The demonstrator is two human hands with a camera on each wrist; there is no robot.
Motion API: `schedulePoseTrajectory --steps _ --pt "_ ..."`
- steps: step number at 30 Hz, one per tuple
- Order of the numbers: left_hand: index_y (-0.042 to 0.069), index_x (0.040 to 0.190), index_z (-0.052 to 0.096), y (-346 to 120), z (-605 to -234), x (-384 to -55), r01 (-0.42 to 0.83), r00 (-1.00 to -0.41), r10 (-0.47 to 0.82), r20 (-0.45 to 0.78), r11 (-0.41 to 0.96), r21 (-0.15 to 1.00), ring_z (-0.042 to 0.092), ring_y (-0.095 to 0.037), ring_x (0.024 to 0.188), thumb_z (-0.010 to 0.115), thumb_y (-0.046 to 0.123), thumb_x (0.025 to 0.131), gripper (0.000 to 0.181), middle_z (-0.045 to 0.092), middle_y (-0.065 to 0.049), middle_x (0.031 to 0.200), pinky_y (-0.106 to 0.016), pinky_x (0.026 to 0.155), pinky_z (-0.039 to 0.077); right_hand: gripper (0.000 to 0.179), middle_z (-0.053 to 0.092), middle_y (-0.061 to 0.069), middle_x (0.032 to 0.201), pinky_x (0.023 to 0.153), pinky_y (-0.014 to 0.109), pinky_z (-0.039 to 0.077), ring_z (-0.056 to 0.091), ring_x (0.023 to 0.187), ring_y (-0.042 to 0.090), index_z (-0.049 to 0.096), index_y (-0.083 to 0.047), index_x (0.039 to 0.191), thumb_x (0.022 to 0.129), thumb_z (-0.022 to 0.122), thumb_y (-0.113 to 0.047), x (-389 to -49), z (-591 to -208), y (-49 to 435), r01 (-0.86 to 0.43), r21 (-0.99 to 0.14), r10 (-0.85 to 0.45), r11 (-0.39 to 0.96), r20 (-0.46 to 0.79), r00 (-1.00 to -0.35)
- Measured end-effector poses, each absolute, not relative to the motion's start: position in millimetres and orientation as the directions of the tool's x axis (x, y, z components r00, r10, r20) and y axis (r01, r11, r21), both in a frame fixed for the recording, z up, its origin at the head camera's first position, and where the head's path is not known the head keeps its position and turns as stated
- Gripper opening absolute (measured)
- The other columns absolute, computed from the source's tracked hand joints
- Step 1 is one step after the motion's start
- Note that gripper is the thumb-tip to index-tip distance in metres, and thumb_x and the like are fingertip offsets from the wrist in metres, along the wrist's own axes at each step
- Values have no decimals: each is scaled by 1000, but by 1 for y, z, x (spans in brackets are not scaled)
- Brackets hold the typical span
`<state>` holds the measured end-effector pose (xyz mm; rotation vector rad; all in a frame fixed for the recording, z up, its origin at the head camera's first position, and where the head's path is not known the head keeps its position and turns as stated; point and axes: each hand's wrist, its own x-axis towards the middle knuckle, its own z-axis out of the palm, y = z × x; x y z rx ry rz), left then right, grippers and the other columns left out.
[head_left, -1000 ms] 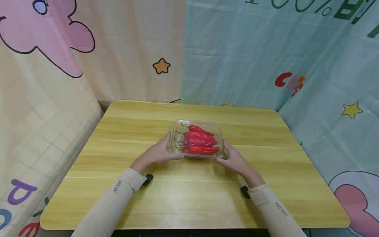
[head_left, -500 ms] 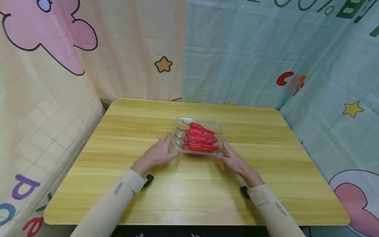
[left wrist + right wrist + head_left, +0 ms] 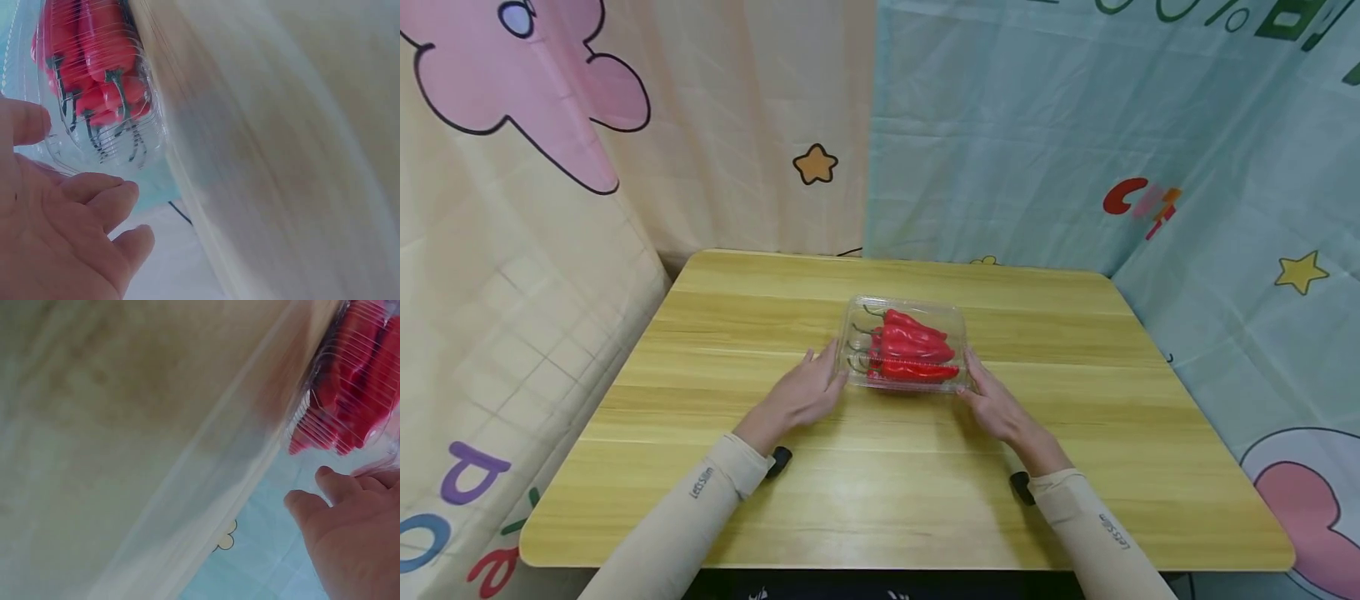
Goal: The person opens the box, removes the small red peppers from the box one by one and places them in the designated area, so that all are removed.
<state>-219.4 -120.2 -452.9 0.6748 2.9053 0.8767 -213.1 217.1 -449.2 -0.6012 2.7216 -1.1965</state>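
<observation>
A clear plastic clamshell box [image 3: 951, 321] of red chili peppers [image 3: 913, 350] sits on the wooden table, its lid shut. Green stems point left. My left hand [image 3: 805, 390] is at the box's left side, fingers relaxed and spread. In the left wrist view, the thumb [image 3: 31, 123] is right at the box's edge, while the other fingers lie loosely beside its end. My right hand [image 3: 1000, 408] flanks the right side, fingers along the wall and thumb near the front corner. Loose, barely bent fingers [image 3: 331, 487] show beside the box in the right wrist view.
The light wooden table [image 3: 880, 492] has rounded corners. Printed cloth curtains [image 3: 985, 142] hang behind it and at both sides. Black wrist cameras [image 3: 778, 461] sit at the cuffs. A dark surface [image 3: 850, 585] shows below the table's front edge.
My left thumb has drawn back from the box's front left corner, and the left fingers have loosened. The right thumb has eased off slightly. The box stays nearly still; the head view shifts a little.
</observation>
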Motion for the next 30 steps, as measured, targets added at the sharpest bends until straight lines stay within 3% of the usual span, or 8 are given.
schedulePoseTrajectory --steps 11,15,18,25,30 --pt "-8 157 8 -116 -454 -221 405 -896 439 65 747 527 23 -31 148 27 34 111 65 16 -22 162 -45 122 6 62 16 17 165 119 54 13 18 149 41 13 -3 160 106 42 -17 -211 -448 220 -311 -674 -333 670 102 -938" --pt "-7 158 8 -113 -454 -223 422 -886 459 67 737 528 26 -31 147 29 32 111 64 18 -21 162 -47 122 7 53 39 22 154 111 56 34 42 136 44 32 0 156 106 42 -16 -210 -445 219 -298 -644 -272 705 142 -952" --pt "-5 159 10 -115 -453 -223 418 -889 455 55 754 507 28 -31 146 31 33 110 65 21 -20 162 -49 121 9 45 52 24 143 104 57 43 52 128 43 48 3 147 105 44 -14 -210 -439 221 -286 -620 -227 731 174 -958" --pt "-6 157 18 -122 -436 -219 391 -916 391 92 816 426 26 -34 148 30 41 109 69 28 -23 160 -51 120 17 41 40 16 156 111 60 32 40 138 44 52 1 144 108 46 -16 -210 -426 230 -338 -610 -253 716 225 -941" --pt "-8 156 21 -124 -426 -218 395 -918 374 134 821 412 28 -34 147 27 46 108 73 28 -23 159 -49 119 21 46 39 14 157 111 58 32 40 139 40 47 -1 148 108 48 -24 -212 -427 230 -358 -631 -272 688 234 -934"
